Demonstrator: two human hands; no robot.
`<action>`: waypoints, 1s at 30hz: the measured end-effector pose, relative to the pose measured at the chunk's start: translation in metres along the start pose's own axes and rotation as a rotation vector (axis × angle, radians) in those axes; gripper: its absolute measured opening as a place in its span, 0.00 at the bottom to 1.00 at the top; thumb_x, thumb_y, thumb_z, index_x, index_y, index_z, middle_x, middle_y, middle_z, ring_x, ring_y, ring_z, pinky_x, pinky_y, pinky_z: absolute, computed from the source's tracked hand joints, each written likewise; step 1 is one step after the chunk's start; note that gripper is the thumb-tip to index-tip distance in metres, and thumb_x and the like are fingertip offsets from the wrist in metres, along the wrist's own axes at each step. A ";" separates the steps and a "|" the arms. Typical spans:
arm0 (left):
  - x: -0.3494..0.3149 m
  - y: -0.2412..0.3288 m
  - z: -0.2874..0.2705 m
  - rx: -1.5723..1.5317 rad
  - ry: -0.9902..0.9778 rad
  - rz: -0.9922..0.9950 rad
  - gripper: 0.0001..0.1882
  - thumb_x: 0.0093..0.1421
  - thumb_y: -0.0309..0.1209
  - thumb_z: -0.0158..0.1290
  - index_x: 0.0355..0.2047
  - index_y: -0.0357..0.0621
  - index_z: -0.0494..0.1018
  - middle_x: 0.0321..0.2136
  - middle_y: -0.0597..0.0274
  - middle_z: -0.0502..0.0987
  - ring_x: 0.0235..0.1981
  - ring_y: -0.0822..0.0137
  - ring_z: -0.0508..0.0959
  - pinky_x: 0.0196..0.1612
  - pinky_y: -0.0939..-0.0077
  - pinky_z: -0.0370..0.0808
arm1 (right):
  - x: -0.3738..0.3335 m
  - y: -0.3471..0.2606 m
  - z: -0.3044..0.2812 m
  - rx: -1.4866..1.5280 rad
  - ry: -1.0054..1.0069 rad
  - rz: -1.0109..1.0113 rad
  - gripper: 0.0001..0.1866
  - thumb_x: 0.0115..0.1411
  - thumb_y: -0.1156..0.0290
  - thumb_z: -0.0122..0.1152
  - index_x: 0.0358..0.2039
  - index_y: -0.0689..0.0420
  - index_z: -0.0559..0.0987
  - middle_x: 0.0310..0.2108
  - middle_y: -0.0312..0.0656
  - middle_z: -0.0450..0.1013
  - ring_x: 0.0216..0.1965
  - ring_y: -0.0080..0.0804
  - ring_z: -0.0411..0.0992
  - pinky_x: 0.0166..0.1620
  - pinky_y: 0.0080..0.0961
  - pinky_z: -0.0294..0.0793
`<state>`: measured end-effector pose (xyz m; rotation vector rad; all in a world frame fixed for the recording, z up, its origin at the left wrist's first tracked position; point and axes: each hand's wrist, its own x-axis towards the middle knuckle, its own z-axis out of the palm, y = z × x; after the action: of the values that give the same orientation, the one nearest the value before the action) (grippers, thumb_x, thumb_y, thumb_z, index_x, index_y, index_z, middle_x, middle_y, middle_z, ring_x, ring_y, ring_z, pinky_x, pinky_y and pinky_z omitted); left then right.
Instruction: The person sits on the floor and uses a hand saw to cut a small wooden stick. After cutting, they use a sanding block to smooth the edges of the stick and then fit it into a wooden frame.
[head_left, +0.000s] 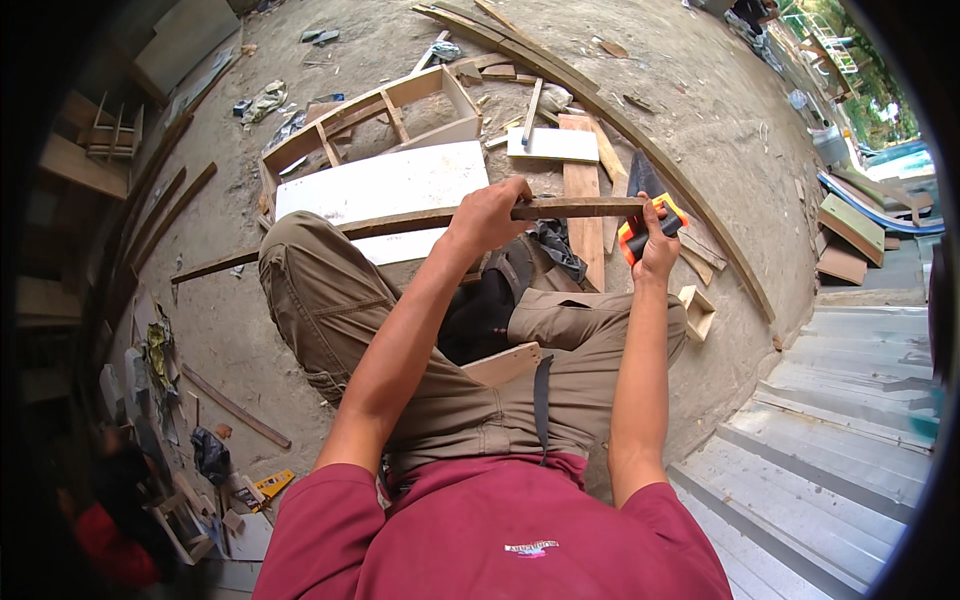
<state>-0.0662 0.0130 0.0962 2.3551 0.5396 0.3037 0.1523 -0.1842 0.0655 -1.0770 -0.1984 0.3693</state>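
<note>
While the handsaw handle [674, 218] is orange and black, the wooden strip [410, 222] is brown.

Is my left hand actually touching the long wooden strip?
Touching. The head view shows the left hand wrapped over the long wooden strip, which emerges on both sides of the grip.

Soft daylight evenly lights the ground [740, 150] around the left hand [487, 213] and right hand [656, 243]. Metal sheeting [830, 440] nearer the body, rightward of them, shines pale; far leftward, the bending fisheye rim darkens into murk.
</note>
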 end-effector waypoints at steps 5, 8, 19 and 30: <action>0.000 -0.002 0.002 -0.018 0.004 0.030 0.19 0.55 0.37 0.67 0.43 0.44 0.75 0.38 0.50 0.82 0.44 0.49 0.81 0.47 0.57 0.76 | 0.000 0.007 -0.006 -0.048 0.030 0.003 0.10 0.61 0.76 0.70 0.33 0.52 0.74 0.47 0.51 0.79 0.46 0.31 0.79 0.53 0.29 0.81; 0.004 -0.006 0.009 -0.011 0.011 0.084 0.18 0.56 0.40 0.66 0.40 0.43 0.76 0.36 0.50 0.82 0.42 0.48 0.82 0.45 0.56 0.77 | 0.007 0.020 -0.020 -0.198 0.185 -0.049 0.14 0.58 0.69 0.76 0.31 0.53 0.74 0.32 0.36 0.78 0.33 0.21 0.76 0.41 0.20 0.77; 0.006 0.004 0.022 0.304 -0.183 -0.051 0.28 0.51 0.55 0.65 0.36 0.42 0.77 0.30 0.50 0.82 0.36 0.48 0.83 0.41 0.53 0.78 | 0.002 0.026 -0.007 -0.364 0.308 0.023 0.14 0.58 0.68 0.73 0.28 0.51 0.72 0.26 0.36 0.76 0.24 0.22 0.74 0.27 0.25 0.75; 0.008 -0.002 0.031 0.280 -0.187 -0.131 0.20 0.51 0.44 0.63 0.39 0.45 0.80 0.33 0.49 0.83 0.37 0.47 0.83 0.43 0.55 0.80 | 0.019 0.042 -0.027 -0.537 0.279 -0.044 0.13 0.56 0.65 0.73 0.26 0.59 0.78 0.26 0.36 0.76 0.24 0.23 0.73 0.30 0.26 0.74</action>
<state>-0.0484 -0.0003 0.0727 2.5668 0.6777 -0.0562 0.1708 -0.1808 0.0151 -1.6362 -0.0707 0.1205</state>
